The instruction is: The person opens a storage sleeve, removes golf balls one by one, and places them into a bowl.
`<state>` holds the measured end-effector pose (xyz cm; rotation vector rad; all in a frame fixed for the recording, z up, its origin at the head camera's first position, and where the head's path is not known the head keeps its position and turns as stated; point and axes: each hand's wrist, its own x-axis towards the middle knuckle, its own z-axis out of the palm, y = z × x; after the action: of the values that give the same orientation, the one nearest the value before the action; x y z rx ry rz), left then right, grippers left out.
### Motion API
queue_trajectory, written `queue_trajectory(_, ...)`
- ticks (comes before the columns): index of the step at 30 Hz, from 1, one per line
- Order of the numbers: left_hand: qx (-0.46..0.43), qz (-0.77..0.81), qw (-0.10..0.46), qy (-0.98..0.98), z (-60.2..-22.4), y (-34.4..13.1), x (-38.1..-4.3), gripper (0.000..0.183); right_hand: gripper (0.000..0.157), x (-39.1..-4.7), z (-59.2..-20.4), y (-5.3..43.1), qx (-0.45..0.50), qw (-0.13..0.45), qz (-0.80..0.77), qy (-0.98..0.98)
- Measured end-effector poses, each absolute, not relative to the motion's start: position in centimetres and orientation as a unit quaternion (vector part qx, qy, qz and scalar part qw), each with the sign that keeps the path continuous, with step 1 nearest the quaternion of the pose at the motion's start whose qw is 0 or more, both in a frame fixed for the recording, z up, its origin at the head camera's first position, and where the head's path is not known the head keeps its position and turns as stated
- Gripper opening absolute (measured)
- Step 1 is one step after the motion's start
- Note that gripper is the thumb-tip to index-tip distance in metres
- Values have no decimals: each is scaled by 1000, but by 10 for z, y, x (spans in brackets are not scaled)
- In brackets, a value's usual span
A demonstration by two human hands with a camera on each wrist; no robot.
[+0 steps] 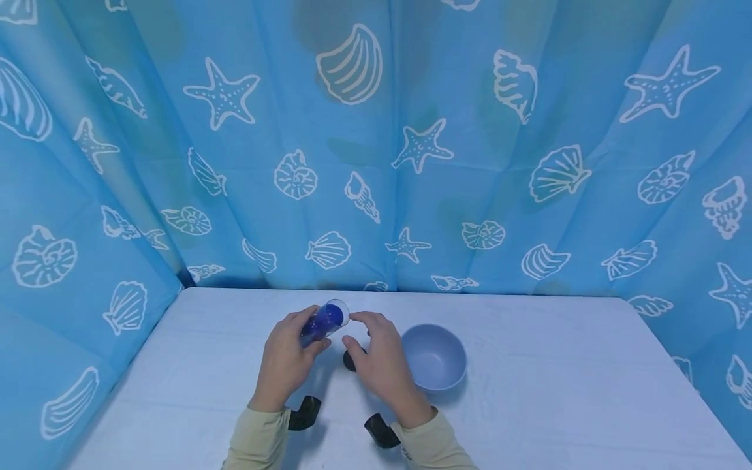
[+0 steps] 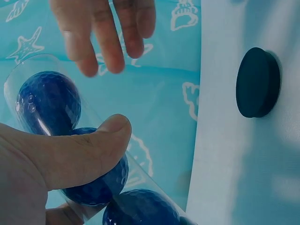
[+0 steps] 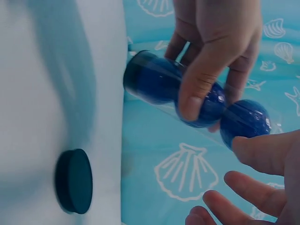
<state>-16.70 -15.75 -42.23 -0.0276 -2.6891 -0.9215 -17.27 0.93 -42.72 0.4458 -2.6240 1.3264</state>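
My left hand (image 1: 283, 358) grips a clear tube (image 1: 322, 325) tilted above the table, thumb across its side. Three dimpled blue balls (image 2: 49, 102), like golf balls, line up inside it. A dark cap (image 3: 133, 72) closes the tube's lower end; its upper mouth has no lid on it and faces my right hand (image 1: 384, 358). That hand holds nothing, its fingers spread and loosely bent beside the mouth. In the right wrist view one fingertip (image 3: 241, 145) overlaps the end ball. A round black lid (image 2: 258, 83) lies on the table below the hands.
A blue-grey bowl (image 1: 435, 369) stands on the white table (image 1: 558, 391), just right of my right hand. A blue curtain (image 1: 411, 196) with white shells and starfish hangs along the back and sides. Black devices (image 1: 304, 413) sit at both wrists.
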Motion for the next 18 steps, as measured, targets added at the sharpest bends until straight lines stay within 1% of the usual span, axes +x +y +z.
queue_trajectory(8,1,-326,134,-936,-422,-155,-167,60,43,-172,-418,14,111,82,480,-866)
queue_trajectory(18,1,-314,139,-939,-422,-151,-166,59,46,-173,-414,19,91,82,512,-850)
